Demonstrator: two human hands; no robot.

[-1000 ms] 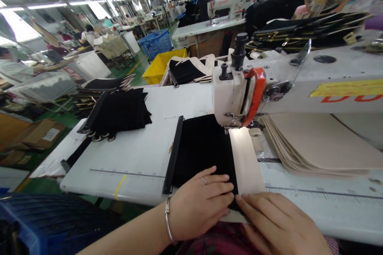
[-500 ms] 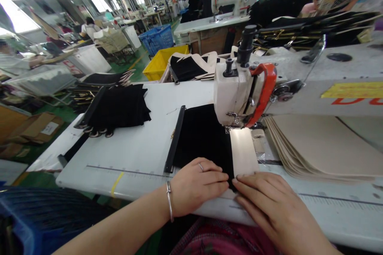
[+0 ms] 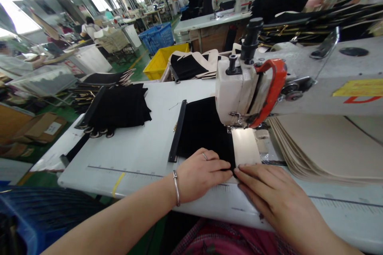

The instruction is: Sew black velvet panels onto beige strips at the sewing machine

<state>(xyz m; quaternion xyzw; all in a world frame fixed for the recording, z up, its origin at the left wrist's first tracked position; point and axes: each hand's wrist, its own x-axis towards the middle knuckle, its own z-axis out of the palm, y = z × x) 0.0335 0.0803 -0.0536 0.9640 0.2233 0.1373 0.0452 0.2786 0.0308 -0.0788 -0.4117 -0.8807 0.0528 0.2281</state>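
A black fabric panel (image 3: 203,127) lies on the white sewing table, its right edge running along a cream piece (image 3: 247,147) under the head of the sewing machine (image 3: 235,95). My left hand (image 3: 206,173) rests on the near part of the black panel, fingers stretched toward its right edge. Against the near end of the cream piece, my right hand (image 3: 272,193) lies with its fingers extended, their tips almost meeting those of my left. A dark stiff bar (image 3: 178,131) borders the panel's left side. The needle area is partly hidden by the machine head.
Stacked black pieces (image 3: 116,107) lie on the table's left part. To the right, a pile of cream sheets (image 3: 326,147) sits below the machine arm. A yellow bin (image 3: 160,63) and a blue basket (image 3: 157,38) stand behind the table. Another blue container (image 3: 44,215) is at lower left.
The black panel and cream piece have slid slightly away from me, under the machine head. Both hands have moved forward with them, staying flat.
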